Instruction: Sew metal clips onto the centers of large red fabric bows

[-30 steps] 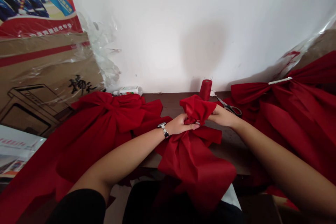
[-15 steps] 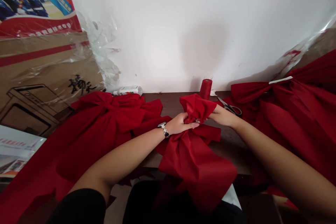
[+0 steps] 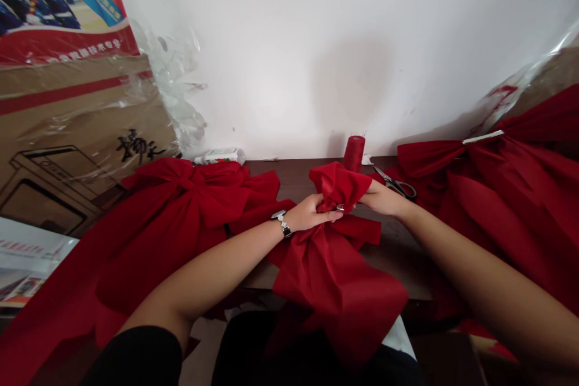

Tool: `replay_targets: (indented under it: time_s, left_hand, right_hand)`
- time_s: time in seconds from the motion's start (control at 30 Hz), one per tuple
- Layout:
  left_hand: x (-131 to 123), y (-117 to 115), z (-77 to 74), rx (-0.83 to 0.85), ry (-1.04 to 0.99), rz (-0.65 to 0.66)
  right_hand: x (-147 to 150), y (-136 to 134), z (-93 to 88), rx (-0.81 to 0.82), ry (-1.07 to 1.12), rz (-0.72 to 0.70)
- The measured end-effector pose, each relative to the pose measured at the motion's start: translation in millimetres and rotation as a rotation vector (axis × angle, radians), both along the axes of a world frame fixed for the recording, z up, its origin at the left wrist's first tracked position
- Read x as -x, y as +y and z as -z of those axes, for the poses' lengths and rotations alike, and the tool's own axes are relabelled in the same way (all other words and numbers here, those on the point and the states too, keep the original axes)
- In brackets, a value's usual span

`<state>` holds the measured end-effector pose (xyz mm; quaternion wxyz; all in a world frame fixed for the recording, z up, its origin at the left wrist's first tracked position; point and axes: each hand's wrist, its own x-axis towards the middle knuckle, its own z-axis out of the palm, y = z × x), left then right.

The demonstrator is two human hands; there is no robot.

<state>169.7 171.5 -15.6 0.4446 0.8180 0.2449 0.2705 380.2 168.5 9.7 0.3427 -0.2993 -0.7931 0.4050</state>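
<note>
My left hand [image 3: 312, 214], with a wristwatch [image 3: 283, 224] on its wrist, and my right hand [image 3: 382, 199] meet at the gathered centre of a red fabric bow [image 3: 339, 187]. Both hands grip the cloth from either side. Its long red tails [image 3: 339, 280] hang down over the dark wooden table edge [image 3: 294, 178] toward my lap. A small metal ring or clip [image 3: 340, 208] shows between my fingers. Steel scissors [image 3: 395, 187] with dark handles lie just beyond my right hand.
A finished large red bow [image 3: 190, 205] lies to the left and another [image 3: 474, 175] to the right, with a white strip across its knot. A red thread spool [image 3: 353, 154] and a white tube [image 3: 220, 156] stand against the white wall [image 3: 289, 54].
The view has turned slightly. My hands stay on the gathered bow, with no clear change in their grip.
</note>
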Motion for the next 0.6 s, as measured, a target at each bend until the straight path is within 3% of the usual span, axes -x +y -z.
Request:
replay_targets:
  time_s: [0.6]
  left_hand:
    - [-0.1,-0.6,-2.3,0.055,-0.029,0.095]
  right_hand:
    - [-0.9,2.1,2.2,-0.019,0.019,-0.039]
